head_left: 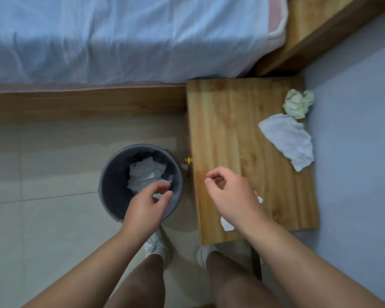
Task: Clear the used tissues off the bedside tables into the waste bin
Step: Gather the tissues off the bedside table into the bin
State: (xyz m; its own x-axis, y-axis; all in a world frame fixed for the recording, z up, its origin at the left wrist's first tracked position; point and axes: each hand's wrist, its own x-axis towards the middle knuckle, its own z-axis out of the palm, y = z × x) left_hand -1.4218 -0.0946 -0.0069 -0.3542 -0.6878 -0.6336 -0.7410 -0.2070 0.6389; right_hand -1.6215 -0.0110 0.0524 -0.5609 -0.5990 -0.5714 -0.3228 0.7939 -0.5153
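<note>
Your left hand (148, 202), fingers loosely curled and empty-looking, hangs over the waste bin (111, 181); your right hand (226, 192), half-closed on nothing, hovers above the bedside table (227, 130). Two crumpled tissues (288, 141) lie near its far edge (a scrap (226, 223) hides under your wrist): a careless sweep could knock them off.

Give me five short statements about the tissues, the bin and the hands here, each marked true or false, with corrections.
1. The waste bin stands on the floor beside the bedside table. True.
2. The bin is empty. False: crumpled tissues lie inside it.
3. The left hand is over the bin. True.
4. The right hand grips the white tissue. False: it hovers apart from it, fingers curled, empty.
5. The yellowish crumpled tissue lies on the bed. False: it sits at the table's far edge.
</note>
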